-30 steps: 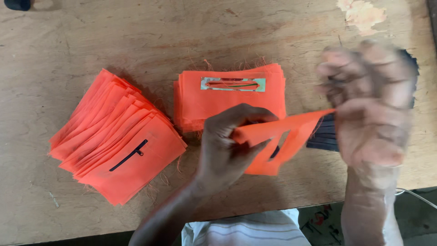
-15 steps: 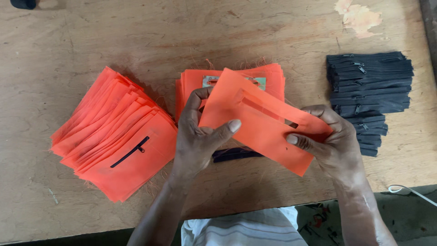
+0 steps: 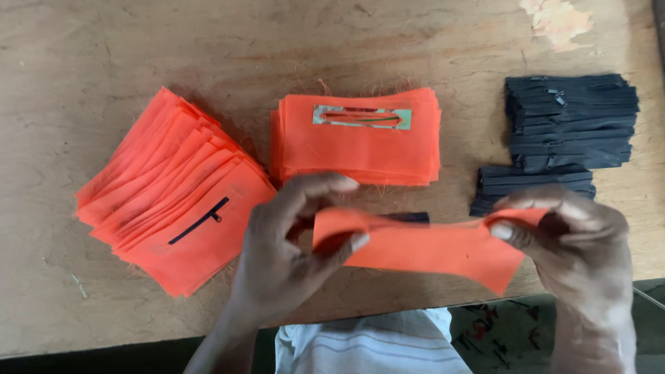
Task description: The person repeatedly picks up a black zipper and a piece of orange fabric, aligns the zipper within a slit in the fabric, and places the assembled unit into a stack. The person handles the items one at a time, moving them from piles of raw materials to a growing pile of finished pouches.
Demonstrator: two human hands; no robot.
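Left hand [image 3: 277, 256] and right hand [image 3: 575, 242] each have a grip clenched on one end of an orange fabric piece [image 3: 422, 246], stretched above the worktop [image 3: 104, 69], just in front of the slotted orange stack [image 3: 357, 135]. A black zipper [image 3: 409, 217] shows behind it. Advisable: even tension, edges level.

A single head-worn camera looks almost straight down on the wooden table [image 3: 104, 55], from close above it. The table's near edge runs along the bottom of the view, its far side lying toward the top.
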